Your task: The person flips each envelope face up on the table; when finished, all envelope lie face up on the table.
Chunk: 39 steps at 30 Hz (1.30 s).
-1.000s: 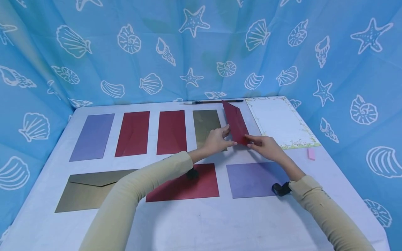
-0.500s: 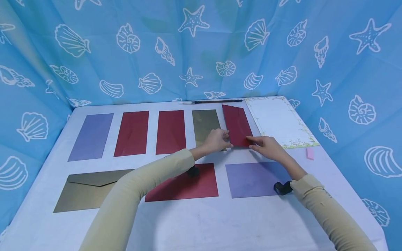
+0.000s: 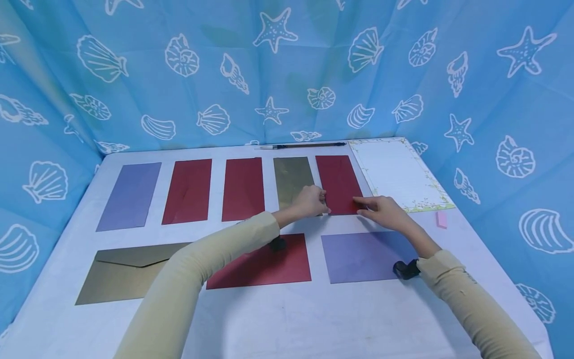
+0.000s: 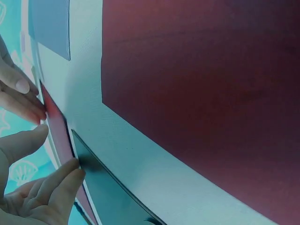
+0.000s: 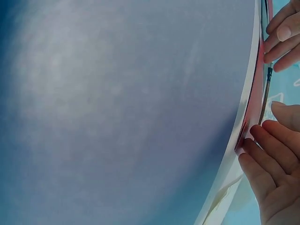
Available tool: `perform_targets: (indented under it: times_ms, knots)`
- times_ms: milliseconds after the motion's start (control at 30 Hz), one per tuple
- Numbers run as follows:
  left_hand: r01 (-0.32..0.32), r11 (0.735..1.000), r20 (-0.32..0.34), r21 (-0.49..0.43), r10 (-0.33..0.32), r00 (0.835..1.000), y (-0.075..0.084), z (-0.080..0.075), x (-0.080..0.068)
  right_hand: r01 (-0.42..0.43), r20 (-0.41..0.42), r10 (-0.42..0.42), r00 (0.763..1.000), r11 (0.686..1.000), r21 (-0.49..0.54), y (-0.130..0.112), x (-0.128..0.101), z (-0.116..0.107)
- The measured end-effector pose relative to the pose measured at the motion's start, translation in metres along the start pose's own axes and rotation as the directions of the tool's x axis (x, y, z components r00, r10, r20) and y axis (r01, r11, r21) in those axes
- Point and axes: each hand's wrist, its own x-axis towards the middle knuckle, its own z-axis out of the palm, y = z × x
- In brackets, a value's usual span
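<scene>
In the head view a red envelope (image 3: 340,182) lies flat at the right end of the back row. My left hand (image 3: 309,200) is at its lower left edge, partly over the gold envelope (image 3: 291,174). Its fingers (image 4: 63,180) are fairly straight, the thumb apart from them. On the other side my right hand (image 3: 382,210) touches the red envelope's lower right corner. In the right wrist view that hand's fingers (image 5: 269,157) stretch along the envelope's edge, with the thumb held away. Neither hand pinches the paper.
Further left lie two more red envelopes (image 3: 187,192) and a purple one (image 3: 128,197). The front row has gold (image 3: 125,274), red (image 3: 264,269) and purple (image 3: 358,257) envelopes. A brush (image 3: 309,145), bordered paper (image 3: 399,172) and pink eraser (image 3: 441,219) are around.
The red envelope, tilted up between both hands a second ago, has come down flat on the table. Both hands have lowered slightly with it and no longer pinch it.
</scene>
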Motion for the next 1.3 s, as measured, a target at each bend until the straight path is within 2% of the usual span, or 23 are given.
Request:
perform_targets:
  times_ms: [133,233,300,367,433,500,667,1300]
  knots:
    - [-0.035,0.999,0.01,-0.007,0.035,0.999,-0.002,-0.002,-0.001,0.014,-0.001,-0.014,1.0,1.0,-0.007,-0.001,0.0,0.0]
    - [-0.153,0.983,0.053,0.096,0.149,0.987,-0.004,-0.002,-0.002,0.047,-0.011,-0.048,0.999,0.998,-0.051,-0.003,-0.002,-0.002]
    - [-0.272,0.942,0.113,0.197,0.254,0.961,-0.007,-0.002,-0.002,0.071,-0.02,-0.074,0.997,0.992,-0.106,-0.005,-0.003,-0.002]
    - [-0.378,0.886,0.188,0.27,0.337,0.923,-0.008,-0.001,-0.002,0.089,-0.022,-0.094,0.995,0.982,-0.165,-0.008,-0.004,-0.003]
    - [-0.446,0.843,0.255,0.3,0.38,0.889,-0.009,0.0,-0.003,0.101,-0.014,-0.106,0.994,0.971,-0.215,-0.01,-0.005,-0.003]
    - [-0.47,0.828,0.294,0.305,0.387,0.874,-0.009,0.001,-0.004,0.102,0.01,-0.103,0.995,0.966,-0.236,-0.013,-0.004,-0.002]
    - [-0.479,0.824,0.315,0.302,0.388,0.866,-0.01,0.0,-0.006,0.077,0.057,-0.066,0.996,0.971,-0.226,-0.016,-0.002,0.001]
    - [-0.477,0.823,0.317,0.309,0.384,0.867,-0.012,-0.002,-0.004,0.085,0.049,-0.076,0.996,0.971,-0.225,-0.013,0.001,0.005]
